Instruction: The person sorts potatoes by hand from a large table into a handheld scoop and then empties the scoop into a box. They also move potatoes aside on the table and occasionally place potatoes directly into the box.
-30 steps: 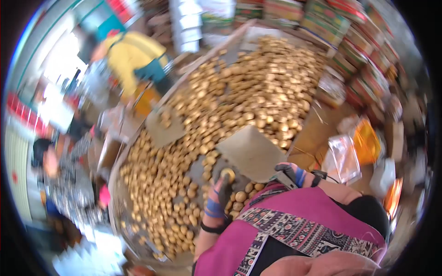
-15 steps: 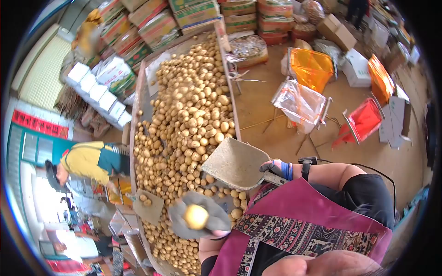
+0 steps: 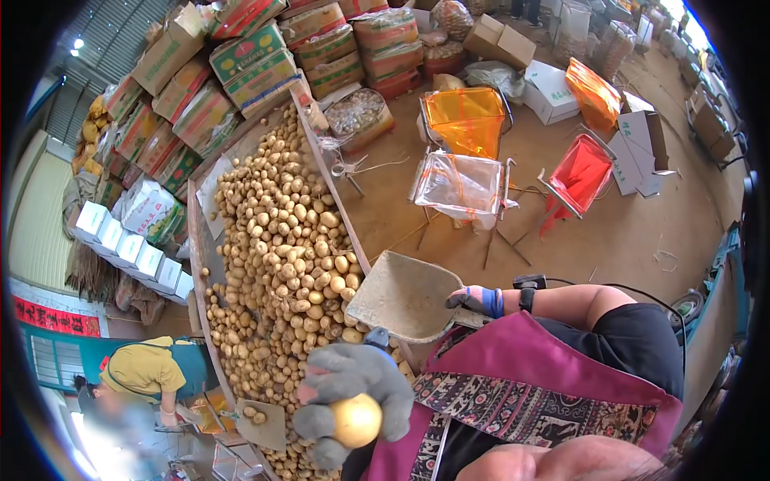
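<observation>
My left hand (image 3: 357, 377), in a grey glove, is low in the view over the near edge of the potato heap. Its fingers curl around one pale yellow potato (image 3: 358, 420). To the right, my right hand (image 3: 477, 301) wears a dark glove with a blue cuff and grips the handle of a metal scoop (image 3: 405, 295). The scoop's pan faces up with nothing in it, tilted beside the trough's edge. Many loose potatoes (image 3: 281, 240) fill the long trough (image 3: 341, 204) beyond my hands.
A person in a yellow shirt (image 3: 148, 369) leans at the far side, near another scoop (image 3: 263, 425) holding a few potatoes. Stacked cartons (image 3: 253, 68) stand at the back. Frames with orange (image 3: 465, 120), clear (image 3: 459, 183) and red bags (image 3: 579, 172) stand on the floor to the right.
The view has swung right, so the trough and boxes sit farther left. My left hand has turned, and its fingers now wrap around the potato. The scoop stays in my right hand.
</observation>
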`<state>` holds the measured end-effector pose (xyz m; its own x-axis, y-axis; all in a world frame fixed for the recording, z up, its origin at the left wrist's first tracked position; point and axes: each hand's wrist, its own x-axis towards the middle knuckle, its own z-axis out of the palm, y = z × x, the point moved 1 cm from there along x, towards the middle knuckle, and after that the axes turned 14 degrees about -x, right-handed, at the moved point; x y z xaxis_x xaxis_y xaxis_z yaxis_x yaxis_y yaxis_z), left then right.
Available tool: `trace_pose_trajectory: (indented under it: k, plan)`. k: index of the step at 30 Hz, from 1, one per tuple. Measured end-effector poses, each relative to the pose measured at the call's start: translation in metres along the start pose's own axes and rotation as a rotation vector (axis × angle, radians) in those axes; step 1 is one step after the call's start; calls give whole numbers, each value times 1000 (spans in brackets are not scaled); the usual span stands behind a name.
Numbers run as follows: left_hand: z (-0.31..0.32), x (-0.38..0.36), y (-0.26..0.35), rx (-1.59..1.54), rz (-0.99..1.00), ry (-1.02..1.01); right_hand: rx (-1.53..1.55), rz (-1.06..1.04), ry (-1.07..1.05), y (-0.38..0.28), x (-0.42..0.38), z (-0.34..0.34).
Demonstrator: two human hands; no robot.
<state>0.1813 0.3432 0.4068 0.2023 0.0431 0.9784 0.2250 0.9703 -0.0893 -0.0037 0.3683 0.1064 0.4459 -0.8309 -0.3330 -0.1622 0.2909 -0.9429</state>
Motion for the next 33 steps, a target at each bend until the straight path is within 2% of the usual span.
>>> trace_pose_trajectory:
  k: [2, 6, 8, 9, 10, 11, 12, 13, 15, 16, 18, 19, 21, 23, 25, 26, 27, 28, 30, 32, 33]
  plan:
    - [3, -3, -2, -23, -31, -64, 101, 128, -35, -3, -4, -3]
    - [6, -9, 0, -47, -73, -76, 178, 215, -8, 2, -6, -4]
    - [6, -9, 1, -17, -75, -91, -172, -41, 45, 7, -6, -5]
    - [7, -8, 1, -2, -74, -101, -170, -40, 49, 10, -6, -5]
    - [18, -5, -4, -5, -73, -103, -193, -124, 30, 11, -4, -5]
    - [38, -6, -12, -2, 24, 59, -213, -214, 10, 14, 1, -3]
    - [53, -6, -12, 1, 118, 226, -211, -217, 13, 13, 1, -1]
    - [54, -22, -6, -2, 118, 224, -202, -212, 13, 13, 2, 2]
    - [60, -71, 1, -271, -999, -815, -190, -203, 12, 8, 1, 9]
    - [109, -33, -23, -8, -618, -842, -193, -202, 10, 7, 2, 8]
    - [131, -78, -30, -29, -765, -767, -201, -199, 11, 0, 2, 3]
    - [125, -78, -30, -32, -753, -767, -202, -198, 17, -3, 3, -1]
    - [93, -73, -24, -418, -1051, -842, -188, -187, 27, -4, 2, -1]
    - [54, -64, -18, -147, -941, -910, -174, -170, 24, -2, 0, -1]
    - [-6, -93, -8, 148, -905, -713, -178, -145, 0, -1, -2, -7]
    - [-41, -100, 7, 323, -1091, -623, -190, -135, -27, -1, -5, -10]
    - [-72, -109, 27, 456, -1312, -284, 71, 48, 8, -1, -8, -13]
    - [-120, -147, 49, 701, -1232, -150, 319, 245, 23, -2, -8, -12]
    - [-160, -165, 98, 1152, -1257, -108, -93, 62, 125, -18, -21, -23]
    - [-164, -190, 148, 1494, -1467, -391, 551, 390, 25, -19, -10, -34]
    - [-171, -224, 168, 1531, -1599, -528, 648, 384, -31, -18, -2, -37]
